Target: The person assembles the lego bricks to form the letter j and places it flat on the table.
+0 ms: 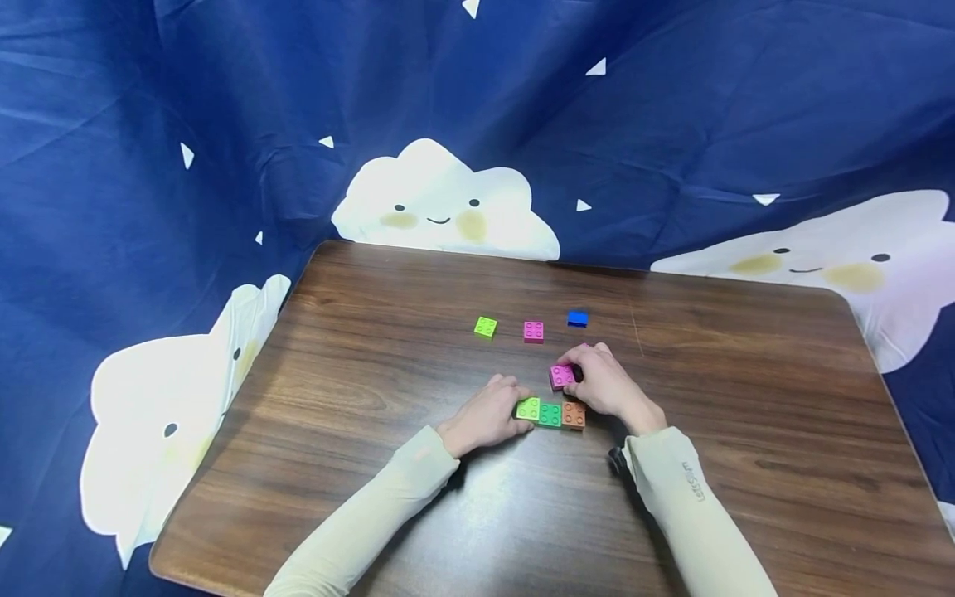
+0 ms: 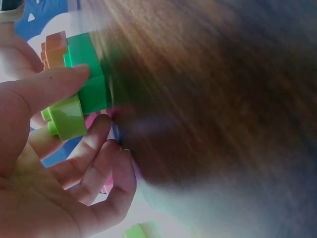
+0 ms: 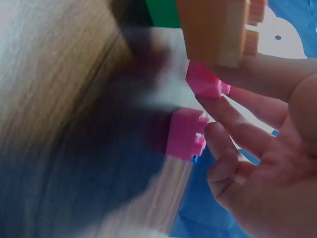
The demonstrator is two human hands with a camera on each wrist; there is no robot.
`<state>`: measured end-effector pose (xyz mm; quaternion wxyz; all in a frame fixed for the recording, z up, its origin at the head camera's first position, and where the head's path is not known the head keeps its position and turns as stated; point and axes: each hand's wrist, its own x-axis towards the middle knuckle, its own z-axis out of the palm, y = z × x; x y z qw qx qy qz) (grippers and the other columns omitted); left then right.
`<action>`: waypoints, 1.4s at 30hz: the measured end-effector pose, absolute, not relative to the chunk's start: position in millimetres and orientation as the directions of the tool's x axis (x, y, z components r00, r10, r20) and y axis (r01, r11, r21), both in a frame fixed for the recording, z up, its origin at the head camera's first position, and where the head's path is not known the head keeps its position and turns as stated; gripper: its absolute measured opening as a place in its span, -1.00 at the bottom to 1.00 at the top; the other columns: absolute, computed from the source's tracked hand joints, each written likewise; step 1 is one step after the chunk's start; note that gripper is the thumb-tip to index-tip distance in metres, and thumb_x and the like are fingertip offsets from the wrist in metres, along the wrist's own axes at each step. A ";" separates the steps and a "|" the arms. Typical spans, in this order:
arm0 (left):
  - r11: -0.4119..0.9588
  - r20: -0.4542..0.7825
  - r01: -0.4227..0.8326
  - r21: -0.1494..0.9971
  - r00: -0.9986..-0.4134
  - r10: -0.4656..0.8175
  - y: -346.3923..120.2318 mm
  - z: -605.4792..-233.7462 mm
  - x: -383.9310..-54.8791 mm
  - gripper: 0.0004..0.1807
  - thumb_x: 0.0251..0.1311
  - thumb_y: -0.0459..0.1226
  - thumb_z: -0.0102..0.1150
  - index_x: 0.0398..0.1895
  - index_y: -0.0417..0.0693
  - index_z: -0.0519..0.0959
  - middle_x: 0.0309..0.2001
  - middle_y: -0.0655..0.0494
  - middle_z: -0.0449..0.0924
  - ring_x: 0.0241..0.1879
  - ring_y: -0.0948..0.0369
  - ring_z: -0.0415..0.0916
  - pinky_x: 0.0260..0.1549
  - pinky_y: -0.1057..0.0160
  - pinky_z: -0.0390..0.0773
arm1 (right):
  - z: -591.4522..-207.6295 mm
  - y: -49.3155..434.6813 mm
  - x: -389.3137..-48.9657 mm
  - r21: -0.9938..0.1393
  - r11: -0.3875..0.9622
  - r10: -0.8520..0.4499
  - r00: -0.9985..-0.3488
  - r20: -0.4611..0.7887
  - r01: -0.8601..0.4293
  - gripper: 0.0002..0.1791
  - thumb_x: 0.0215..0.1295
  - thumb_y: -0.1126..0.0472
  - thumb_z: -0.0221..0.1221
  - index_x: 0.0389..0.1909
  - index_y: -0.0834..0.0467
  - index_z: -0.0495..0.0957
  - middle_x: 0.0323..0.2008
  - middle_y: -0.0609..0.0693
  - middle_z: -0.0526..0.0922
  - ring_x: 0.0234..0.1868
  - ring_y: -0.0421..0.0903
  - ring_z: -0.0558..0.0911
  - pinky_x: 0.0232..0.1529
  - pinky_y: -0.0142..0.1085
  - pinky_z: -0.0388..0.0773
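You grip the lime-ended block row (image 1: 550, 415) with your left hand (image 1: 487, 414) and pinch a pink block (image 1: 561, 378) with your right hand (image 1: 608, 383).

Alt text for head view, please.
A person's left hand grips a lime, green and orange brick assembly on a brown table; the right hand pinches a pink brick beyond it. Farther back: lime brick, another pink brick, blue block.

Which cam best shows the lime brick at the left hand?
Left wrist: the lime brick looks largest there, with one side and two studs clear. Head shows it small, from above, four studs visible. Right wrist doesn't show it.
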<state>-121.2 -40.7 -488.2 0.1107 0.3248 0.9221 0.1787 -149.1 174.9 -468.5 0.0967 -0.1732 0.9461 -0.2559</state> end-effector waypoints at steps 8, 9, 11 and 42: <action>0.736 -0.102 0.541 0.407 -0.774 0.625 -40.1 -487.5 -121.9 -0.55 0.08 -0.08 0.35 0.04 -0.02 0.62 -0.21 0.16 0.57 -0.25 0.25 0.33 -0.15 0.33 0.37 | -459.2 187.1 -145.8 -0.574 0.775 -0.353 -0.934 -0.049 -0.263 -0.62 0.17 0.26 0.28 0.03 0.24 0.56 0.03 0.21 0.60 0.10 0.19 0.44 0.17 0.09 0.33; 0.737 -0.104 0.538 0.409 -0.775 0.623 -40.0 -487.6 -121.9 -0.55 0.08 -0.08 0.35 0.04 -0.03 0.61 -0.20 0.15 0.58 -0.24 0.24 0.34 -0.14 0.33 0.37 | -457.8 188.4 -145.1 -0.586 0.769 -0.348 -0.936 -0.047 -0.256 -0.61 0.18 0.24 0.27 0.04 0.24 0.55 0.04 0.21 0.59 0.12 0.19 0.43 0.17 0.10 0.32; 0.740 -0.110 0.532 0.412 -0.777 0.620 -39.9 -488.3 -122.5 -0.54 0.08 -0.08 0.34 0.06 -0.04 0.61 -0.19 0.14 0.58 -0.22 0.24 0.35 -0.14 0.33 0.38 | -455.0 190.6 -143.4 -0.605 0.759 -0.336 -0.941 -0.044 -0.242 -0.60 0.20 0.21 0.27 0.06 0.22 0.54 0.03 0.21 0.58 0.12 0.19 0.44 0.17 0.11 0.32; 0.763 -0.101 0.534 0.365 -0.792 0.603 -39.4 -486.7 -133.2 -0.51 0.09 -0.04 0.34 0.08 -0.03 0.59 -0.18 0.10 0.58 -0.18 0.17 0.47 -0.20 0.24 0.52 | -461.9 203.2 -100.8 -0.737 0.657 -0.295 -0.953 -0.063 -0.155 -0.58 0.28 0.22 0.22 0.15 0.15 0.46 -0.02 0.12 0.63 -0.08 0.02 0.60 -0.05 -0.03 0.54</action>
